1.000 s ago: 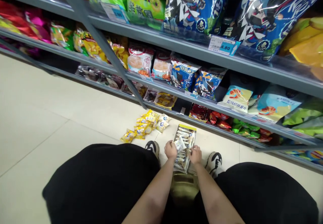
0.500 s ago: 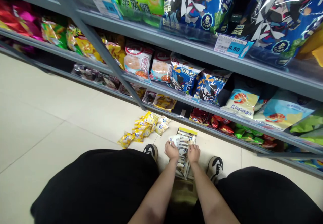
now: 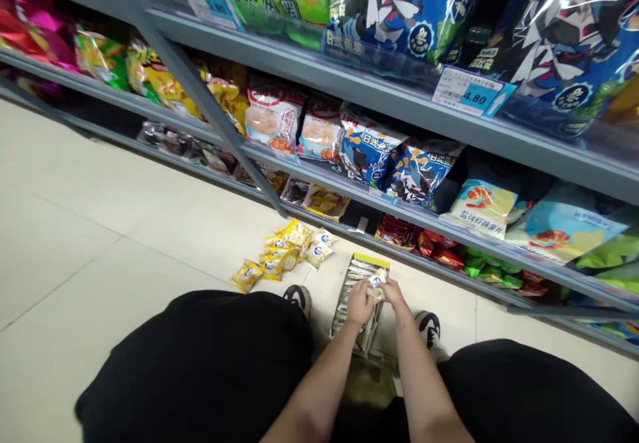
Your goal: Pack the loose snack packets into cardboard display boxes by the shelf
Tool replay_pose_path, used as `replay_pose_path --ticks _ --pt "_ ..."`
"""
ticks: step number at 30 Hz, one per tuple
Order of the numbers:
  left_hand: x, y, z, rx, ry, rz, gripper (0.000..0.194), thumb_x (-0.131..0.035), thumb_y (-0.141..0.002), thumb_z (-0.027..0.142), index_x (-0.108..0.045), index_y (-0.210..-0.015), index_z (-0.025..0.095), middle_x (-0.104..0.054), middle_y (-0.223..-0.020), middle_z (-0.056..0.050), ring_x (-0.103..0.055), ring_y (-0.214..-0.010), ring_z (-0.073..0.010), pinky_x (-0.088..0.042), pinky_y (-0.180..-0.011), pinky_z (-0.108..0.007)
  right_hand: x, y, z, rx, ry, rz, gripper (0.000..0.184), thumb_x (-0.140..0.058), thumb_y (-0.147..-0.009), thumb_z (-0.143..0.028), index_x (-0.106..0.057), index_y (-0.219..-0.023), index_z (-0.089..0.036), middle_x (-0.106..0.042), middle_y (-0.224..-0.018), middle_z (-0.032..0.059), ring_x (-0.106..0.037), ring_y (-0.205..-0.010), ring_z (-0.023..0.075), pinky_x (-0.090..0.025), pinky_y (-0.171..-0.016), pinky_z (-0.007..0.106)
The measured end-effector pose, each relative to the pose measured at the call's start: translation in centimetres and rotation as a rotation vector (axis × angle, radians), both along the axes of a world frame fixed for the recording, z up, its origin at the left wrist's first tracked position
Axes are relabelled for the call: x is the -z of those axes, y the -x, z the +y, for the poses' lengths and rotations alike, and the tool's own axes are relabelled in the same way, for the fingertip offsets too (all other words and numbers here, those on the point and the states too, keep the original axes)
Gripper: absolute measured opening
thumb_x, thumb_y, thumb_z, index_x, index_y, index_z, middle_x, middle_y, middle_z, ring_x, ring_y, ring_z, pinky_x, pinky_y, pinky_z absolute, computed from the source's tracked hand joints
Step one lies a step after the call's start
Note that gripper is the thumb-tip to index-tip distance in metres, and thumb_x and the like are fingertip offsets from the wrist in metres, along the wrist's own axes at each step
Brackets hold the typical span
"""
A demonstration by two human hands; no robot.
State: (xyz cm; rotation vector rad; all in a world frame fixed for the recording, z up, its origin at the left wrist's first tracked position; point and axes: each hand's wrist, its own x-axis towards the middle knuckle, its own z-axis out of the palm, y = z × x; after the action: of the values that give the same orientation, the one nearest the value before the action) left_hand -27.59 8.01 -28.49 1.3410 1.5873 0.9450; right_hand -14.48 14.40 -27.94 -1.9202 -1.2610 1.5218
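Between my feet on the floor is an open display box (image 3: 343, 296) filled with a row of small white snack packets. Over its right side, a small cream-white snack packet (image 3: 376, 285) is held from both edges. My left hand (image 3: 360, 302) grips its left edge with closed fingers. My right hand (image 3: 393, 292) pinches the right edge. To the left of the box lies a loose pile of small yellow snack packets (image 3: 279, 257), with a couple of paler packets (image 3: 319, 249) at its right end.
Grey store shelves (image 3: 319, 171) run diagonally across the front, stocked with blue, white and green snack bags. A price tag (image 3: 472, 94) hangs from the upper shelf. The lowest shelf holds red packets (image 3: 439, 247) and a yellow-edged box (image 3: 325, 202). My shoes (image 3: 298, 296) flank the display box.
My left hand has moved right, bringing the packet from the box's left side to its right. My right hand has left the box's right side and now holds the packet too.
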Motion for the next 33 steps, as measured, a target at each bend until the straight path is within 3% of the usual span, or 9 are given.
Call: replay_pose_path --ticks 3,6,9,12,15,19,23,29,33 --pt "0.9 0.7 1.5 -0.107 0.085 -0.111 0.049 -0.057 -0.075 0.004 -0.057 -0.123 0.013 -0.057 -0.132 -0.015 -0.049 -0.130 -0.0272 -0.035 -0.113 -0.048 -1.0 -1.5 1.6 -0.126 0.016 0.037 0.016 -0.078 -0.071 -0.024 -0.071 -0.081 -0.014 -0.072 -0.076 0.0012 -0.067 -0.075 0.0177 -0.054 -0.084 0.036" --pt "1.7 1.3 3.1 -0.024 0.195 -0.301 0.059 -0.077 -0.055 0.001 -0.066 -0.112 0.013 -0.071 -0.110 -0.010 -0.067 -0.100 -0.0262 -0.053 -0.093 -0.042 -2.3 -2.2 3.0 -0.253 0.026 0.101 0.027 -0.084 -0.061 -0.026 -0.076 -0.084 -0.015 -0.076 -0.084 0.0019 -0.069 -0.084 0.0206 -0.053 -0.087 0.033" --pt "2.2 2.7 4.4 -0.078 0.255 -0.452 0.048 -0.084 -0.046 0.001 -0.071 -0.091 0.011 -0.075 -0.085 -0.006 -0.070 -0.076 -0.0239 -0.058 -0.079 -0.039 -3.0 -2.8 4.0 -0.295 0.036 0.092 0.038 -0.074 -0.077 -0.041 -0.076 -0.105 -0.016 -0.076 -0.103 0.0061 -0.070 -0.094 0.0204 -0.054 -0.086 0.030" --pt "2.3 5.2 5.6 -0.421 0.204 -0.517 0.037 -0.081 -0.068 0.016 -0.069 -0.103 0.009 -0.075 -0.100 -0.012 -0.072 -0.091 -0.0252 -0.056 -0.088 -0.041 -2.3 -2.7 4.5 -0.284 0.046 -0.068 0.041 -0.050 -0.095 -0.042 -0.074 -0.108 -0.012 -0.075 -0.106 0.0130 -0.072 -0.090 0.0201 -0.056 -0.081 0.032" --pt "1.9 7.5 6.7 -0.831 0.092 -0.543 0.040 -0.063 -0.091 0.028 -0.057 -0.128 0.011 -0.064 -0.131 -0.017 -0.065 -0.116 -0.0233 -0.051 -0.100 -0.039 -0.7 -0.7 4.0 -0.349 0.021 -0.282 0.024 -0.057 -0.091 -0.025 -0.075 -0.098 -0.011 -0.075 -0.101 0.0143 -0.071 -0.094 0.0228 -0.053 -0.089 0.036" --pt "1.3 8.8 7.2 -1.121 0.006 -0.582 0.042 -0.065 -0.091 0.027 -0.056 -0.128 0.011 -0.061 -0.135 -0.018 -0.063 -0.122 -0.0235 -0.050 -0.103 -0.037 1.3 4.1 2.3 -0.493 -0.134 -0.471 0.040 -0.049 -0.090 -0.008 -0.068 -0.124 -0.018 -0.064 -0.134 0.0112 -0.055 -0.128 0.0208 -0.037 -0.111 0.036" --pt "1.4 9.0 7.0 -1.188 0.003 -0.612 0.037 -0.073 -0.084 0.021 -0.062 -0.117 0.010 -0.067 -0.126 -0.016 -0.065 -0.117 -0.0248 -0.051 -0.103 -0.038 2.4 6.3 2.2 -0.660 -0.217 -0.580 0.050 -0.049 -0.089 -0.006 -0.060 -0.136 -0.018 -0.057 -0.142 0.0113 -0.042 -0.139 0.0214 -0.026 -0.117 0.033" --pt "2.1 9.8 6.9 -1.174 0.067 -0.625 0.032 -0.074 -0.082 0.020 -0.064 -0.112 0.012 -0.070 -0.118 -0.014 -0.067 -0.113 -0.0250 -0.050 -0.103 -0.040 4.1 5.4 4.7 -0.767 -0.126 -0.706 0.067 -0.069 -0.081 -0.011 -0.052 -0.145 -0.017 -0.062 -0.136 0.0155 -0.052 -0.130 0.0293 -0.031 -0.114 0.042" --pt "3.4 9.9 6.6 -1.131 0.161 -0.614 0.028 -0.077 -0.078 0.020 -0.065 -0.102 0.013 -0.072 -0.108 -0.012 -0.069 -0.104 -0.0258 -0.051 -0.100 -0.043 5.3 5.0 6.1 -0.787 -0.061 -0.688 0.057 -0.068 -0.086 -0.014 -0.056 -0.141 -0.021 -0.064 -0.133 0.0113 -0.058 -0.124 0.0276 -0.040 -0.107 0.045"
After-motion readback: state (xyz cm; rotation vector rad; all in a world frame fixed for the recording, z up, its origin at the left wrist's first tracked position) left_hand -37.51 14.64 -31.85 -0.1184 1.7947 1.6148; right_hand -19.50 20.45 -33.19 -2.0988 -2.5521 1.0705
